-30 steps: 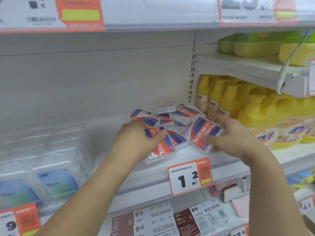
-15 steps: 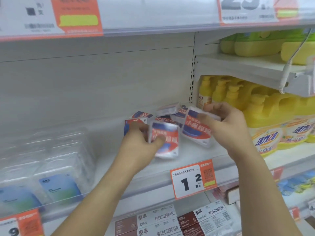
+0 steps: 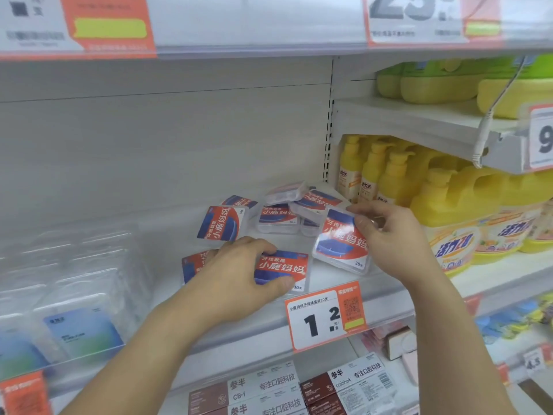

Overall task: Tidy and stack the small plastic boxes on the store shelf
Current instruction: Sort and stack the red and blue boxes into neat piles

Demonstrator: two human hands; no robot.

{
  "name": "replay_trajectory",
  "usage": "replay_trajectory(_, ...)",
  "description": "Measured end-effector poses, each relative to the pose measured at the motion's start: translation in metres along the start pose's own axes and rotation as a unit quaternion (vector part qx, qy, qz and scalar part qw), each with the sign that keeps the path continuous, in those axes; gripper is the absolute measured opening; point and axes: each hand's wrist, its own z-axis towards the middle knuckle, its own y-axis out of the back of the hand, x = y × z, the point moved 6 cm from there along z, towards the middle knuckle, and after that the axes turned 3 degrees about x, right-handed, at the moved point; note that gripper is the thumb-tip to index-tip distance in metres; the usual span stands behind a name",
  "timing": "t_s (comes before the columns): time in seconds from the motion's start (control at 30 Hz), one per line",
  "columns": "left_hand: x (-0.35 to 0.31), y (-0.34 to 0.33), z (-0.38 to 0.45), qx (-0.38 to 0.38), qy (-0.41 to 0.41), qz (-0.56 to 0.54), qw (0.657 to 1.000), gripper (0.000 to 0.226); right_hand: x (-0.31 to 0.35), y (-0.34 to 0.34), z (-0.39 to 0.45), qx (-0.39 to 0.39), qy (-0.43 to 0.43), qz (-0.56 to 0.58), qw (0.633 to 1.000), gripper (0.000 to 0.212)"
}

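Observation:
Several small clear plastic boxes with red-and-blue labels lie scattered on the white shelf. My left hand grips one box near the shelf's front edge, thumb under it and fingers over its top. Another box peeks out behind that hand. One box stands tilted just above my left hand. My right hand pinches the top corner of a box that stands on its edge. A loose pile of boxes sits behind, against the back wall.
Yellow pump bottles and large yellow detergent jugs stand right of the pile. Clear blister packs fill the shelf's left. A price tag hangs on the front rail. Boxed goods sit on the shelf below.
My left hand has brought its box down and laid it flatter near the front edge. My right hand has shifted right and lowered its box onto its edge. The tilted box now stands free.

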Motion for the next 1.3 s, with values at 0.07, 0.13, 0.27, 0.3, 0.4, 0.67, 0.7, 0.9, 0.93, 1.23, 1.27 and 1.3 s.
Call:
replay_trajectory(0.07, 0.001, 0.002, 0.000, -0.009, 0.004, 0.006, 1.000, 0.067, 0.001, 0.003, -0.001, -0.006, 0.003, -0.006, 1.000, 0.025)
replay_trajectory(0.13, 0.001, -0.001, 0.001, -0.020, 0.016, 0.035, 0.999, 0.074, 0.002, 0.001, -0.001, 0.016, 0.001, -0.024, 1.000, 0.028)
replay_trajectory(0.27, 0.000, -0.009, 0.006, -0.003, 0.038, 0.083, 0.996, 0.074, 0.003, -0.014, -0.005, 0.109, -0.044, -0.029, 0.993, 0.027)
replay_trajectory(0.3, 0.000, -0.009, 0.006, 0.005, 0.040, 0.085, 0.996, 0.076, 0.004, -0.014, -0.005, 0.111, -0.052, -0.052, 0.991, 0.025)
replay_trajectory(0.4, -0.002, -0.009, 0.005, 0.023, 0.030, 0.079, 0.996, 0.078, 0.007, -0.015, -0.010, 0.148, -0.058, -0.178, 0.971, 0.031)
replay_trajectory(0.67, -0.005, -0.006, 0.000, 0.028, 0.023, 0.058, 0.998, 0.066, 0.011, -0.014, -0.018, 0.228, -0.092, -0.173, 0.954, 0.033)
replay_trajectory(0.7, -0.005, -0.006, 0.000, 0.029, 0.024, 0.056, 0.998, 0.066, 0.011, -0.013, -0.019, 0.226, -0.093, -0.174, 0.954, 0.033)
replay_trajectory(0.9, -0.007, -0.004, 0.002, 0.048, 0.032, 0.062, 0.996, 0.068, 0.012, -0.010, -0.018, 0.208, -0.107, -0.183, 0.955, 0.038)
replay_trajectory(0.93, -0.008, -0.003, 0.002, 0.050, 0.029, 0.059, 0.997, 0.068, 0.011, -0.010, -0.018, 0.205, -0.107, -0.183, 0.955, 0.040)
replay_trajectory(1.23, 0.035, 0.027, -0.014, -0.050, 0.118, 0.066, 0.990, 0.060, 0.032, -0.010, -0.011, 0.045, 0.019, -0.136, 0.990, 0.034)
replay_trajectory(1.27, 0.041, 0.025, -0.018, -0.016, 0.142, 0.061, 0.988, 0.067, 0.040, -0.015, -0.011, 0.044, 0.040, -0.114, 0.992, 0.030)
replay_trajectory(1.3, 0.045, 0.022, -0.022, 0.010, 0.155, 0.057, 0.986, 0.074, 0.046, -0.020, -0.013, 0.048, 0.055, -0.098, 0.993, 0.026)
